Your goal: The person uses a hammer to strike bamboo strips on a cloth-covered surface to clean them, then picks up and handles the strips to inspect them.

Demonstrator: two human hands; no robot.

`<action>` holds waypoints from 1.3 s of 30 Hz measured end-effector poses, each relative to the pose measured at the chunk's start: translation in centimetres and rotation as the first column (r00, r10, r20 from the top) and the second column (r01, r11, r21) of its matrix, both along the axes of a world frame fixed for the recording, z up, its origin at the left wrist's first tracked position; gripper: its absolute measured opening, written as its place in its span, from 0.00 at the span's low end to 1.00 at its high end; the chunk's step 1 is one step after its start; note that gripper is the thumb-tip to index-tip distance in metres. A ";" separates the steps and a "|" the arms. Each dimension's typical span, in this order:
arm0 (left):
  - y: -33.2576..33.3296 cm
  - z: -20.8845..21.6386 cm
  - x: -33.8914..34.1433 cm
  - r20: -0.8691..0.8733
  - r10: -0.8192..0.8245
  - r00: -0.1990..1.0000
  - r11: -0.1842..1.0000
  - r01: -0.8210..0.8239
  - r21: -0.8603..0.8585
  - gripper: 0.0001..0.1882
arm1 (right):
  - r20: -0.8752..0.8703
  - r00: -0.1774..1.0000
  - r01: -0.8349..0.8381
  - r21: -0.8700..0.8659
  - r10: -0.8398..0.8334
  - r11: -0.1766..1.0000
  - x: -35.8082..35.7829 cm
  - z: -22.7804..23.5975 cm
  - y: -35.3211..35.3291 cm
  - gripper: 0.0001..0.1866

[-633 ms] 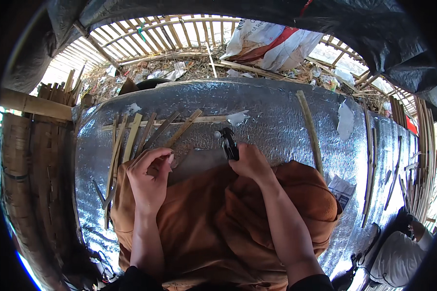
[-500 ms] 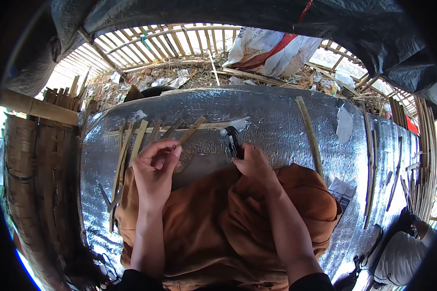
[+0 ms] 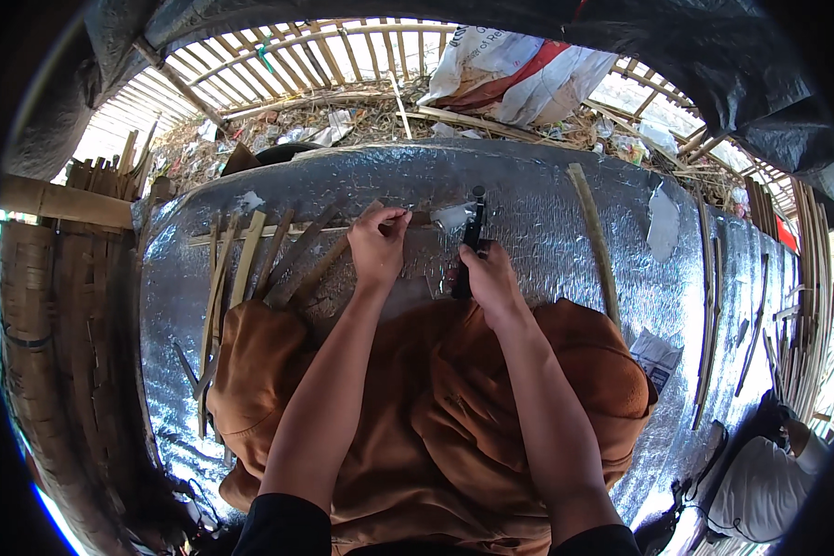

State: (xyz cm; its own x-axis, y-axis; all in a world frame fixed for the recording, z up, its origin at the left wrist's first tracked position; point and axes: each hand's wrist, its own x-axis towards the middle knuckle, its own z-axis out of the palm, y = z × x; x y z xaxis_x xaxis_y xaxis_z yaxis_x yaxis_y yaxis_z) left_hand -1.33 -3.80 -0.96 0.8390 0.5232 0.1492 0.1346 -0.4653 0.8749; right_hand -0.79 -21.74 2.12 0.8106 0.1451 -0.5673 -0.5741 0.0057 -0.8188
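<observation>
My left hand [image 3: 378,246] is pinched above the silver sheet, close to a long bamboo strip [image 3: 298,229] that lies crosswise. Whatever sits between its fingertips is too small to make out. To its right, my right hand [image 3: 491,278] is closed round the dark handle of a hammer [image 3: 473,228], with the round head pointing away from me. Several short bamboo strips [image 3: 247,258] lie side by side to the left of my left hand. A brown cloth [image 3: 389,398] covers my lap, and a dull grey flat piece [image 3: 408,298] shows just beyond it.
The silver foil sheet [image 3: 537,204] spreads under everything. A single bamboo strip [image 3: 593,241] lies right of my hands, near a crumpled packet [image 3: 656,357]. Woven bamboo [image 3: 46,371] stands at the left. Litter and a white sack [image 3: 519,74] lie beyond the sheet. At lower right is a person's pale clothing [image 3: 760,491].
My left hand has moved right and farther away, nearer the hammer. My right hand has shifted slightly, and the hammer has turned so that its head points straight away.
</observation>
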 end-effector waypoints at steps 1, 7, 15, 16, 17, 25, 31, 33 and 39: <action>0.0 -0.1 0.2 -0.063 0.003 0.998 1.000 -0.003 0.004 0.08 | 0.030 1.000 -0.008 -0.008 0.008 1.000 0.0 0.1 0.1 0.12; 1.2 -2.5 0.6 0.006 -0.019 1.000 0.992 0.018 0.122 0.08 | -0.001 0.995 -0.103 -0.022 0.103 0.994 -0.4 0.3 0.3 0.13; 1.1 -2.2 0.9 -0.037 -0.053 0.998 0.999 0.053 0.007 0.09 | 0.017 0.994 -0.111 -0.060 0.112 0.992 -0.4 0.0 0.1 0.15; 1.2 -2.3 0.9 -0.035 -0.053 0.998 0.999 0.053 0.010 0.09 | 0.021 0.993 -0.112 -0.065 0.114 0.992 -0.4 0.0 0.2 0.17; 1.4 -2.4 0.9 -0.032 -0.053 0.998 0.998 0.053 0.013 0.09 | 0.020 0.993 -0.114 -0.066 0.116 0.991 -0.4 -0.4 0.2 0.17; 1.3 -2.7 0.8 -0.027 -0.055 0.998 0.994 0.057 0.097 0.08 | 0.036 0.987 -0.158 -0.027 0.159 0.987 -0.3 -0.7 0.1 0.14; 0.4 -3.1 0.6 -0.023 -0.054 0.998 0.992 0.051 -0.114 0.07 | -0.103 0.984 -0.132 0.100 0.142 0.986 -1.2 3.4 0.7 0.11; 0.6 -3.5 0.7 0.046 -0.038 0.998 0.986 0.045 -0.159 0.06 | -0.035 0.975 -0.222 -0.095 0.219 0.971 -0.7 3.8 0.8 0.12; 0.4 -2.4 0.3 -0.062 -0.040 0.997 0.987 0.029 -0.156 0.06 | 0.408 0.637 -0.161 -0.759 0.654 0.631 1.2 5.8 2.8 0.15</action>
State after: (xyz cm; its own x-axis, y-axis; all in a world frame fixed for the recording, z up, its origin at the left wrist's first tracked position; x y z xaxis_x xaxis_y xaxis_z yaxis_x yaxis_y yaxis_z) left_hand -1.00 -3.41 -3.41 0.8622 0.5064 0.0135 0.1796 -0.3305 0.9266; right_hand 0.41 -18.91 7.90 0.9208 0.3841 -0.0670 0.2503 -0.7141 -0.6537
